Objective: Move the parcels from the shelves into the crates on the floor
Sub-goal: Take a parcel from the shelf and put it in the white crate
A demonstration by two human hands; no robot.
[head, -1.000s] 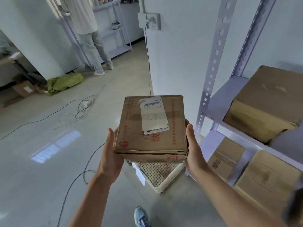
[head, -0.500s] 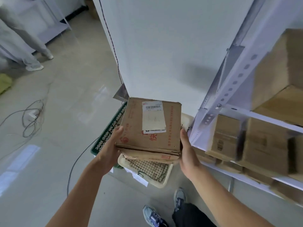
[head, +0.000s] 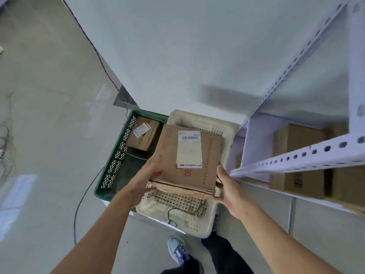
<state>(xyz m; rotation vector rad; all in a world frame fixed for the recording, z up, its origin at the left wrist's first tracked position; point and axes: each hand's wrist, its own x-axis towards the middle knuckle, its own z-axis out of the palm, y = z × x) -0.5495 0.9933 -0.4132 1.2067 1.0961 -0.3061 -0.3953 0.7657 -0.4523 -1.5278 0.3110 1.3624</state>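
Observation:
I hold a flat brown cardboard parcel with a white shipping label and red print, above the cream perforated crate on the floor. My left hand grips its left near corner, fingers curled underneath. My right hand holds the right near edge, thumb along the side. To the left stands a green crate holding a smaller labelled brown parcel.
A white perforated-steel shelf stands at the right with several brown parcels on its levels. A white wall rises behind the crates. Black cables lie on the grey floor at left. My shoes are below the cream crate.
My view has tipped down from the room onto the crates. Both hands have lowered the parcel from chest height to just over the cream crate.

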